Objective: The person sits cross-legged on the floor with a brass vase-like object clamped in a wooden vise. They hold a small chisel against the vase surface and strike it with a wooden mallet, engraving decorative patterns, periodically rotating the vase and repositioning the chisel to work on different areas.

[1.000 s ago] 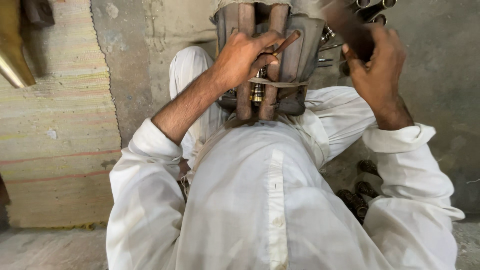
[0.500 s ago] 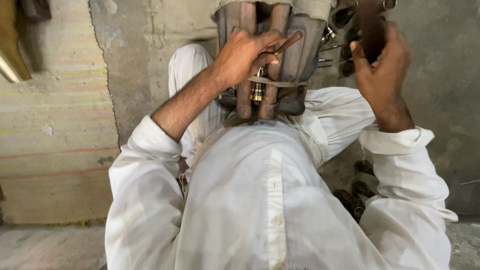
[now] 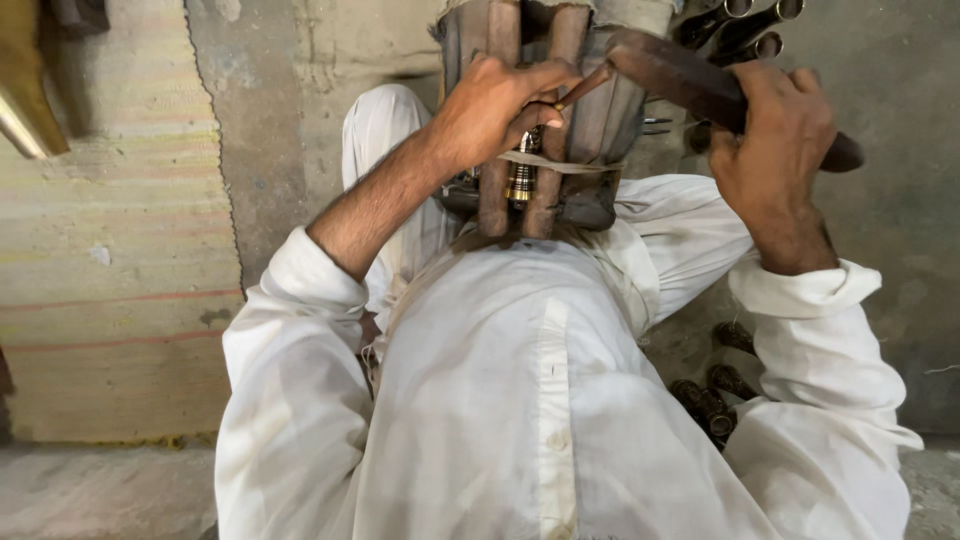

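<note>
We look down on a rough concrete floor (image 3: pixel 280 130), grey and stained, with a striped woven mat (image 3: pixel 110 260) spread along the left side. We sit on it in white clothing, knees apart, and a wooden clamp block (image 3: pixel 555 110) made of upright brown slats stands between our legs, close against the body. A small brass-coloured cylindrical piece (image 3: pixel 521 180) with dark bands sits upright in the gap between two slats, just below a pale strap that runs across the block.

Our left hand (image 3: pixel 495 105) rests on top of the block with its fingers closed around a thin brown chisel (image 3: pixel 583 87), whose shaft slants up to the right. Our right hand (image 3: pixel 775 135) is wrapped tightly around a flat dark wooden mallet (image 3: pixel 700 85); the mallet's far end lies at the upper tip of the chisel, though we cannot tell whether the two touch.

Several dark metal tubes (image 3: pixel 745 20) lie on the floor beyond the block at the upper right. More dark cylindrical pieces (image 3: pixel 715 395) lie on the floor beside our right thigh.
</note>
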Demonstrator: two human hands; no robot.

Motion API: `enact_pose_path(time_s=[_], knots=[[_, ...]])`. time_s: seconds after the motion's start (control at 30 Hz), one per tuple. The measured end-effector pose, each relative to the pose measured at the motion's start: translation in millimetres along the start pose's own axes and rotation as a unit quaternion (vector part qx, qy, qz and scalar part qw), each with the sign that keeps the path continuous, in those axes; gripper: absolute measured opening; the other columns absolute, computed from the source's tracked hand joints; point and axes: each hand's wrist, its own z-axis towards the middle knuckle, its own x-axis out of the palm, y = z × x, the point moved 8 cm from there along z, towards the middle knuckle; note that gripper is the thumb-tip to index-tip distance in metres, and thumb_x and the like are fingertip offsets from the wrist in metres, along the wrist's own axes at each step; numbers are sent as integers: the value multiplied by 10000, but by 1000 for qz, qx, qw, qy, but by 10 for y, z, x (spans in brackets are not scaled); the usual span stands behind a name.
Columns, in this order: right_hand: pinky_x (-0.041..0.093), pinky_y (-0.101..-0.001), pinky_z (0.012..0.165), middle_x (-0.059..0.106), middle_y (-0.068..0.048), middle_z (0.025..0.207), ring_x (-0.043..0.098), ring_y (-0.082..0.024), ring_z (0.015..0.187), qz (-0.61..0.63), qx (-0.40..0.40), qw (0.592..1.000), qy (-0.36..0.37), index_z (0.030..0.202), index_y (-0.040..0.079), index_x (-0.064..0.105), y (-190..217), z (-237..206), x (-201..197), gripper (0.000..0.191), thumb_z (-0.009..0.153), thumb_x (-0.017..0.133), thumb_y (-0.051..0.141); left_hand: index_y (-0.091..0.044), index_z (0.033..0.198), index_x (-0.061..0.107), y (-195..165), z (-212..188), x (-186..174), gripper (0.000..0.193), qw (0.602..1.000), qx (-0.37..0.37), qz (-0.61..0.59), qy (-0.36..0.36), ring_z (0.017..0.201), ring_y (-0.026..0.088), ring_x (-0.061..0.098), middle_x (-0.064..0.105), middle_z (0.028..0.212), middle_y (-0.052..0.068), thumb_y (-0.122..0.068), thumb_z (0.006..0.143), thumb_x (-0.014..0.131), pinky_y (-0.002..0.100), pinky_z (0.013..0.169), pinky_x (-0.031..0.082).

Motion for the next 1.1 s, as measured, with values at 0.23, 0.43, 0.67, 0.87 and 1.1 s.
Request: enact_pose_path(time_s=[0.23,0.43,0.67,0.87,1.1], knots=[[443,-416,757,624,-154,1001,603,-281,882,213,106,970,-58,1129,-12,588,-138,28,-56,290,924,789,29,-75,1242,627,19,35,17,367,999,-25,21,-1,942,316,768,781,994,134,-190,945,809,431,767,604],[419,-429,719,615,-212,966,565,-327,843,65,31,996,-44,1195,-84,624,-31,41,-78,329,928,809,-34,-84,1314,635,39,82,69,451,997,-43,59,22,892,327,764,785,938,134,-204,912,802,455,754,588],[464,-429,799,687,-107,982,602,-313,848,140,183,972,41,1160,38,635,-260,-68,88,329,868,785,59,-94,1293,649,31,121,94,440,996,-45,76,29,881,338,759,793,929,127,-202,900,816,472,746,581],[516,-448,777,732,-132,960,690,-341,873,-24,37,992,115,1162,34,692,-90,-142,278,373,820,836,69,-71,1280,618,26,76,-148,370,999,1,-42,-22,1005,276,790,790,1055,137,-132,961,795,393,832,642],[498,-368,712,674,-144,880,640,-229,766,187,149,965,110,1163,-2,659,-148,-254,501,338,933,849,157,-84,1275,620,44,99,-10,378,998,27,16,55,939,252,790,803,986,91,-190,962,803,394,787,615]])
